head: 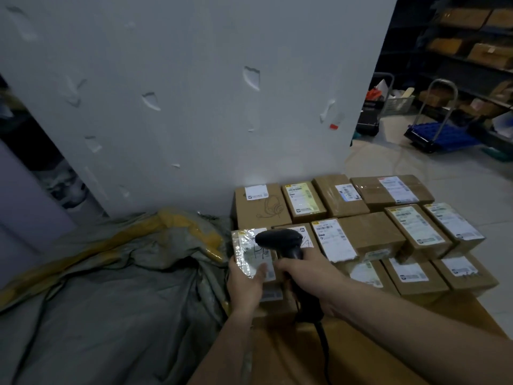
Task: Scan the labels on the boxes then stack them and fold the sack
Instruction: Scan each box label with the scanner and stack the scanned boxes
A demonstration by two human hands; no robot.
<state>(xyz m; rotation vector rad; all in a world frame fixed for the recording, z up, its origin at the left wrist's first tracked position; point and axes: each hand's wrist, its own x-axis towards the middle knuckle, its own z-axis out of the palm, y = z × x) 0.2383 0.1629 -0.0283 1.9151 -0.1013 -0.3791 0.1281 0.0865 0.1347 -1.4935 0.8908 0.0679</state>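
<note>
Left hand (245, 284) grips taped box (249, 252), right hand (308, 276) wrapped round black scanner (280, 240) just above it; sack (111, 287) crumpled at left

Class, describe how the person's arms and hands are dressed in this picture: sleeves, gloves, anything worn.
Both the left hand and the right hand are bare, with no gloves. The forearms are bare too; no sleeve reaches into view. No ring or watch can be made out.
</note>
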